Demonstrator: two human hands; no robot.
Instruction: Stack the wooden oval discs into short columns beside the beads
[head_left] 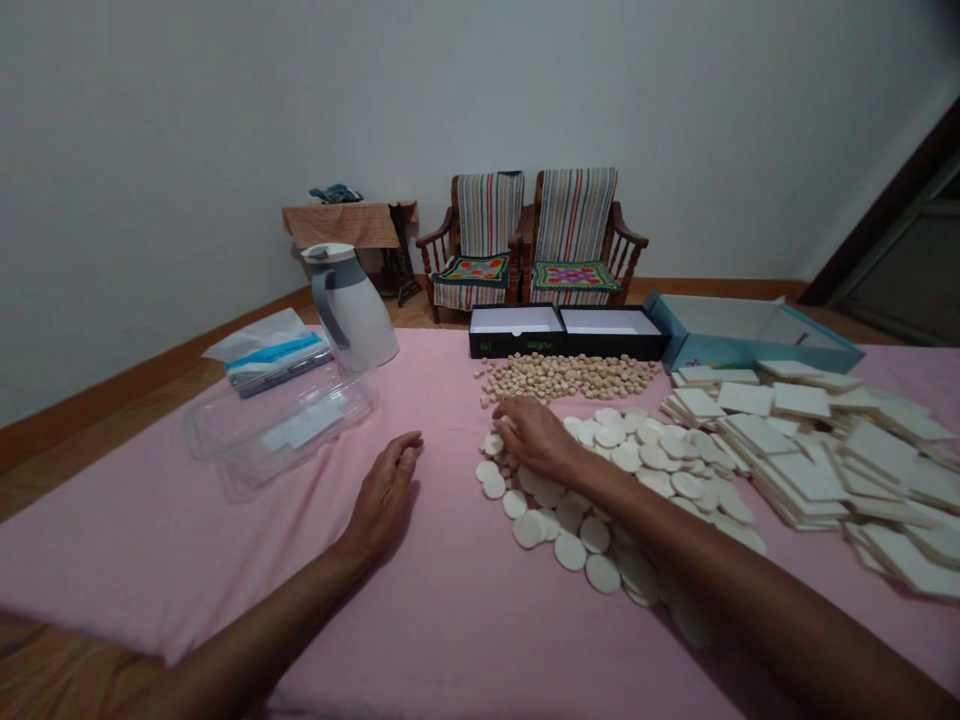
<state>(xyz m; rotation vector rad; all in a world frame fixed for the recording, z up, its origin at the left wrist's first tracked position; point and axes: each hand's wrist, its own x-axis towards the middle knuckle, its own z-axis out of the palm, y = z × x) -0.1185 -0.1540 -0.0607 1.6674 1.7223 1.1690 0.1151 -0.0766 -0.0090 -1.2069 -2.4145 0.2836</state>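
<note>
My left hand (384, 490) rests on its side on the pink cloth, its fingers loosely stretched and nothing seen in them. My right hand (538, 437) reaches over the left edge of a spread of pale round discs (570, 551), fingers bent down and drawn together. Whatever those fingers hold or touch is hidden. A few small tan bead-like pieces lie under and beside that hand. Just beyond it spreads a wide pile of similar small round wooden pieces (570, 376).
Stacked pale square tiles (802, 470) lie at the right, before a blue box (757, 345). Two black boxes with white insides (517, 340) stand at the back. At the left are a white-grey jug (356, 315), a tissue pack (274, 352) and clear plastic trays (289, 430).
</note>
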